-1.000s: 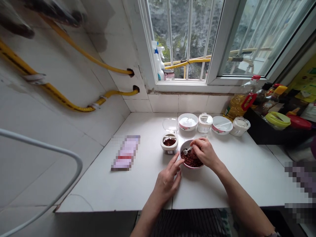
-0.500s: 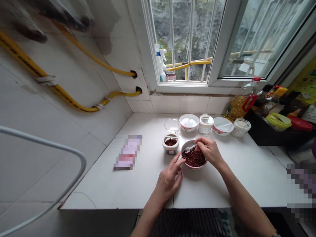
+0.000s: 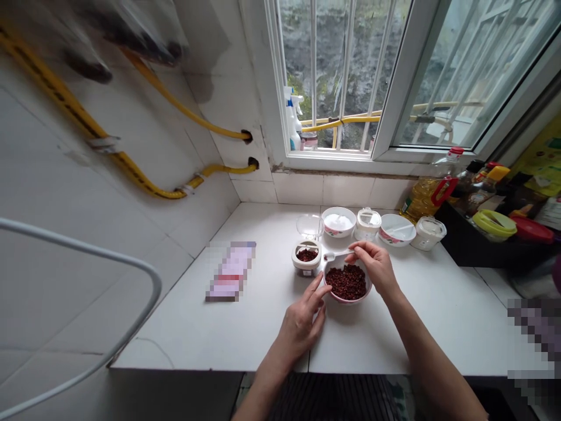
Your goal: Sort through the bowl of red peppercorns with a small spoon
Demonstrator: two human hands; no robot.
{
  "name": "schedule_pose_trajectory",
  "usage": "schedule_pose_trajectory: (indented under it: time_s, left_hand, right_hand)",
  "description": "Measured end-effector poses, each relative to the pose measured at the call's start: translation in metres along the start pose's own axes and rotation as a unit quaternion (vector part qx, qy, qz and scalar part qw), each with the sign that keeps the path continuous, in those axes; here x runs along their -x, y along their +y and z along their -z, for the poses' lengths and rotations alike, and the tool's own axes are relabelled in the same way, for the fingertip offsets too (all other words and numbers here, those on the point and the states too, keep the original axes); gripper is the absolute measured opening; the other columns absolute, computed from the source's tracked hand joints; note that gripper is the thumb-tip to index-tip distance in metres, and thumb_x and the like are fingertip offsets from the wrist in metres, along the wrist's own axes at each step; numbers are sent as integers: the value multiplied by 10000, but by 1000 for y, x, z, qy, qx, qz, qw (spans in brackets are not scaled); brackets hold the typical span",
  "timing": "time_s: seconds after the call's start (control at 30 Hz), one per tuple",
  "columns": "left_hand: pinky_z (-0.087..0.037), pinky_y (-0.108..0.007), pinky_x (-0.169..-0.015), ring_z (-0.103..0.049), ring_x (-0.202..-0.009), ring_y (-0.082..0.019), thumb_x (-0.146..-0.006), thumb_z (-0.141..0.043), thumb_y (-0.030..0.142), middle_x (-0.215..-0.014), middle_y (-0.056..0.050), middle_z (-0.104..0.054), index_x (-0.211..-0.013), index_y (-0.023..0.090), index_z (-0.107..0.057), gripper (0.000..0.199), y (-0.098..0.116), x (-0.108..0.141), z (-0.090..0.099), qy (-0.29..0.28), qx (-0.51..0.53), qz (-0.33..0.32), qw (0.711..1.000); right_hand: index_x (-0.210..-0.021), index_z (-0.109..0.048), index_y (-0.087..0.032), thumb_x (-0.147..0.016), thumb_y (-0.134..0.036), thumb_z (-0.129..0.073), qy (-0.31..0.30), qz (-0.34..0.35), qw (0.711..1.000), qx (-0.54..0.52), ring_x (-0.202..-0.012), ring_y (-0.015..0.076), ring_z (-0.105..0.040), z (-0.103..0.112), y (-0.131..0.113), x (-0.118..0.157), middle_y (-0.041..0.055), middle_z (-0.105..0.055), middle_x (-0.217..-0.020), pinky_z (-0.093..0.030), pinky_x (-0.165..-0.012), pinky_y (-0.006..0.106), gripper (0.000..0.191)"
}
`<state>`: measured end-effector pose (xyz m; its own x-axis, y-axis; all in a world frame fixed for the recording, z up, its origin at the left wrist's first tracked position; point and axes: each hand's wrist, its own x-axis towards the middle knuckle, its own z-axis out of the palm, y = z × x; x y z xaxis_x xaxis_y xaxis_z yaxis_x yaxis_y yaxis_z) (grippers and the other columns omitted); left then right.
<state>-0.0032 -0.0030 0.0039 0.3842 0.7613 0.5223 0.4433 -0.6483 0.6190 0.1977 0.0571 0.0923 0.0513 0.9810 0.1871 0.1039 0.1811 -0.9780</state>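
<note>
Right hand [image 3: 376, 268] — grasping white spoon [image 3: 335, 255], handle's end hidden | left hand [image 3: 303, 318] — unclenched, fingers against bowl [image 3: 349, 301]

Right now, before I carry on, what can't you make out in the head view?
All in the head view:
- White plastic spoon: handle end hidden by the right hand; scoop too small to judge its fill.
- White round bowl: floor hidden under dark-red granules.
- Flat pink-purple item: print lost in coarse squares.
- Clear plastic bags: cut off by the top edge, contents blurred.
</note>
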Motion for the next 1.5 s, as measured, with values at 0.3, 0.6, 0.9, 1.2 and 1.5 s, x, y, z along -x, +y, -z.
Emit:
schedule_pose_trajectory:
  time_s: [0.3,0.6,0.9,1.2,1.5]
  left_hand:
    - [-605,-268,-745,-710,-799,-126,-914,-445,56,-1524,-161,-462,-1382,244,-466,505,2,-1,0,11,-28,2,1000]
    - [-607,-277,-771,-716,-818,-129,-905,-462,52,-1521,-168,-462,-1369,246,-466,503,3,1,0,9,-22,4,1000]
    - [-613,-298,-798,-718,-854,-133,-928,-455,64,-1518,-183,-462,-1367,244,-464,475,4,0,2,5,-10,10,1000]
    - [-616,-278,-777,-736,-891,-154,-931,-460,70,-1502,-171,-488,-1337,242,-489,442,5,0,4,6,-20,11,1000]
    - [-611,-303,-855,-731,-1008,-187,-944,-468,71,-1511,-172,-478,-1372,250,-466,464,6,3,5,-3,-25,21,999]
  right_hand:
    - [-965,-654,-229,-952,-172,-453,-70,275,932,226,-816,216,-717,-34,-1,7,59,-786,-881,-488,-934,428,209]
    - [-884,-670,-225,-907,-220,-506,36,204,945,254,-776,230,-693,14,5,7,22,-726,-688,-522,-789,365,165]
    - [-813,-630,-230,-854,-107,-463,-83,220,899,369,-612,182,-625,13,17,6,1,-719,-683,-419,-987,457,211]
    - [-780,-635,-247,-876,-187,-471,-38,136,957,255,-763,228,-668,17,6,8,-8,-706,-595,-476,-879,401,200]
    - [-739,-641,-242,-848,-238,-490,-33,57,975,211,-742,229,-678,16,5,8,-7,-692,-556,-495,-830,382,186]
